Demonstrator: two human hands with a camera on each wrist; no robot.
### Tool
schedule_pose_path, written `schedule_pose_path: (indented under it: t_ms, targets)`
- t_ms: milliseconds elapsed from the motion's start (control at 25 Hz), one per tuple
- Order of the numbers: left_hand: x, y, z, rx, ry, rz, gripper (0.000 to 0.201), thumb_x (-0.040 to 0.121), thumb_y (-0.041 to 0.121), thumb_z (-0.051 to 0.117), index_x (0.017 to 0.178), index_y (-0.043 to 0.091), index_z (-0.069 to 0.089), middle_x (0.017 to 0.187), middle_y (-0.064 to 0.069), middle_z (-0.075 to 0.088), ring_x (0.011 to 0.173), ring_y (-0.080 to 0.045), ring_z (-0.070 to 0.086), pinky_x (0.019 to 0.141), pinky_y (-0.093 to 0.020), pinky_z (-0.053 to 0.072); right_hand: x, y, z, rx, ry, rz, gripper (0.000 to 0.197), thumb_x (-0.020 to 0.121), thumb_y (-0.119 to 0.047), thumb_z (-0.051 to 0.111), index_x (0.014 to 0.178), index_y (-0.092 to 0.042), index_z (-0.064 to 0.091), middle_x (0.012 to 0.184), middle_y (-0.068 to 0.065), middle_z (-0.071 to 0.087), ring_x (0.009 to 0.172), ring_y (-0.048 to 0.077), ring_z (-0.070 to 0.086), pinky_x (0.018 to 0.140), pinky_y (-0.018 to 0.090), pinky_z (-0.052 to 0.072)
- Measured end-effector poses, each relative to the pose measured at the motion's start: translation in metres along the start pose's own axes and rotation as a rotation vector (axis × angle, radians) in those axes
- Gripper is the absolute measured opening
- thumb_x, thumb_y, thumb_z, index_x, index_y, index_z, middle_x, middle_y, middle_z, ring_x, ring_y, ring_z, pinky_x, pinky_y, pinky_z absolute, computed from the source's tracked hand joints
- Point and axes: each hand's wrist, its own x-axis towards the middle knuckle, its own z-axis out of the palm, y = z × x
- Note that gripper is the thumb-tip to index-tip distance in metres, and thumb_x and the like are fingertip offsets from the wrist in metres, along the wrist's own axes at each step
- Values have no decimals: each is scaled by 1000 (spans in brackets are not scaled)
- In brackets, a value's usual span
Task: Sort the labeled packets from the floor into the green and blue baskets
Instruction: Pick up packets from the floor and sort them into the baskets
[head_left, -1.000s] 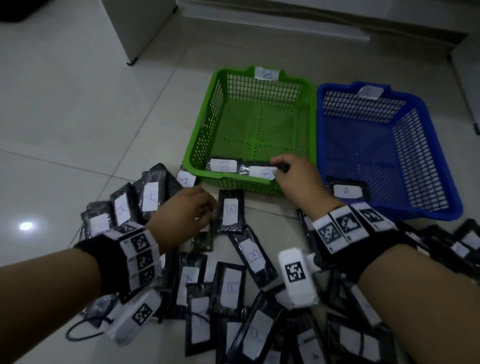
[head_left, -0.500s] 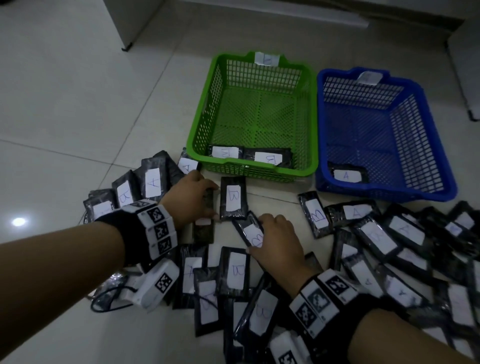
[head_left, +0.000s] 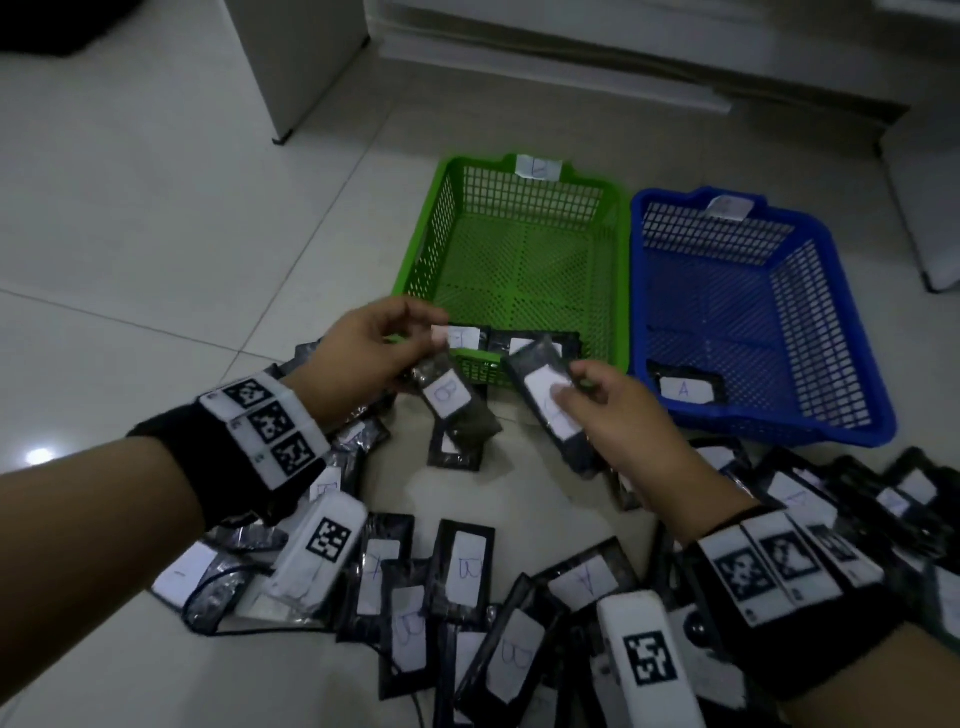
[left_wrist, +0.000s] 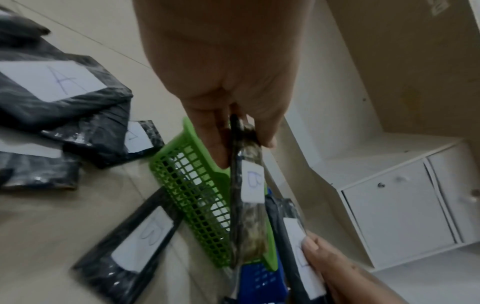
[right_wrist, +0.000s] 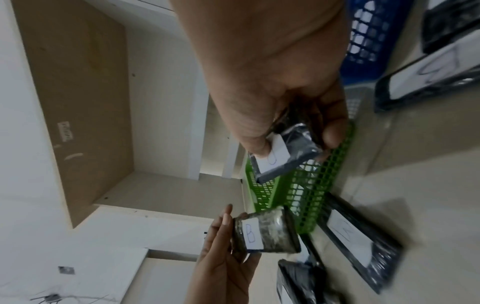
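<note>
Nearest us, labeled packets (head_left: 462, 571) litter the pale tiled floor (head_left: 130, 218). Above them our left hand (head_left: 363, 353) pinches a B packet (head_left: 449, 400) by its top end; our right hand (head_left: 613, 415) grips a second packet (head_left: 545, 400), thumb on its label. Beyond, the green basket (head_left: 441, 218) holds two packets at its near wall, the blue basket (head_left: 831, 322) one marked A. White cabinets (head_left: 291, 62) stand behind. Half a second ago both hands were down on the pile; now both are lifted, each with a packet. Only the left wrist view shows a cabinet door with a knob (left_wrist: 381, 184).
</note>
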Motion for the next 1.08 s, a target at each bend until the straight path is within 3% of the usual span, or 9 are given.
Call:
schedule_pose_path:
  t_ms: [120, 240, 320, 440, 600, 720, 800, 920, 1080]
  targets:
    - [26, 6, 5, 14, 234, 132, 5, 92, 14, 57, 93, 18, 60, 82, 3, 57, 66, -6, 60, 53, -20, 54, 31, -15, -20, -145, 110, -161, 32, 92, -23, 54, 123, -27, 57, 112, -2, 64, 96, 16, 60, 77, 26, 46]
    - [57, -2, 8, 351, 346, 168, 8, 91, 22, 56, 96, 22, 63, 97, 1, 63, 84, -15, 61, 71, -22, 48, 68, -16, -27, -342, 165, -179, 33, 89, -15, 55, 122, -23, 56, 112, 3, 64, 95, 23, 60, 75, 28, 46]
    - [70, -15, 12, 575, 293, 162, 14, 89, 21, 57, 102, 19, 65, 107, -7, 62, 97, -21, 58, 82, -22, 40, 88, -10, -22, -438, 172, -174, 22, 90, -16, 57, 111, -23, 56, 105, 6, 64, 90, 26, 60, 71, 34, 51]
    - [78, -30, 14, 719, 205, 196, 18, 88, 12, 58, 103, 13, 66, 112, -11, 60, 105, -26, 56, 86, -23, 37, 109, 3, -7, -546, 102, -191, 19, 90, -15, 57, 103, -28, 60, 107, 10, 63, 91, 29, 58, 69, 31, 47]
    - [80, -36, 11, 867, 127, 357, 24, 80, -1, 55, 101, 5, 68, 110, -17, 62, 103, -35, 58, 89, -32, 43, 114, 13, 2, -673, 27, -185, 30, 93, -8, 50, 116, -19, 66, 121, 15, 51, 110, 34, 52, 89, 34, 47]
    - [62, -36, 20, 945, 150, 499, 24, 79, 4, 56, 100, 5, 68, 112, -16, 59, 102, -35, 56, 91, -41, 48, 85, 16, -6, -485, 162, -313, 35, 92, -1, 46, 118, -13, 65, 118, 14, 57, 114, 27, 49, 94, 25, 38]
    - [34, -38, 33, 824, 140, 541, 13, 84, 12, 58, 95, 11, 65, 99, -8, 55, 90, -26, 55, 81, -35, 47, 50, 27, -12, -296, 392, -310, 34, 86, 2, 47, 104, -15, 69, 108, 9, 61, 105, 21, 52, 88, 24, 40]
    - [-14, -60, 59, 637, 26, 313, 1, 86, 19, 61, 87, 19, 62, 87, 0, 54, 78, -16, 54, 75, -30, 46, 2, 60, -9, -103, 668, -224, 25, 79, 5, 49, 82, -13, 66, 91, 9, 63, 88, 22, 57, 77, 27, 44]
    - [-27, -99, 77, 769, 188, -108, 47, 77, 31, 73, 117, 11, 57, 119, -16, 51, 114, -33, 46, 96, -37, 37, -10, 112, 1, -289, 572, 0, 27, 79, -1, 57, 103, -7, 65, 105, 18, 57, 102, 36, 51, 85, 34, 42]
